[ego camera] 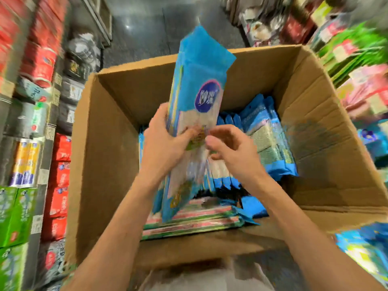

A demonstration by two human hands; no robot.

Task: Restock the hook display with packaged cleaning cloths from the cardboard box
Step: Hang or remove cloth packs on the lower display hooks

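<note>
We have a bundle of packs (195,97) lifted above the open box (315,114), tilted so its blue header end points up and away from us, with its lower end still down among the other packs in the box. By our judgement these are light, soft things: thin cloths in glossy film, so the stack will flex, the sleeves will slide against one another, and the film will be slippery under the fingers. The stiffest part looks to be the flat blue header at the top, where a hang hole would be, though blur hides any hole here; that is where we would pinch a single pack to thread it on a hook, while the whole bundle is best clamped around its middle. Our left hand (165,141) does that now, its grip closed around the left edge of the bundle at mid-height, thumb in front, forearm coming up from the lower left. Our right hand (228,148) sits just beside it at the front face, fingers curled and touching the film; we cannot tell whether it truly holds anything. The hook display is not clearly in sight.
</note>
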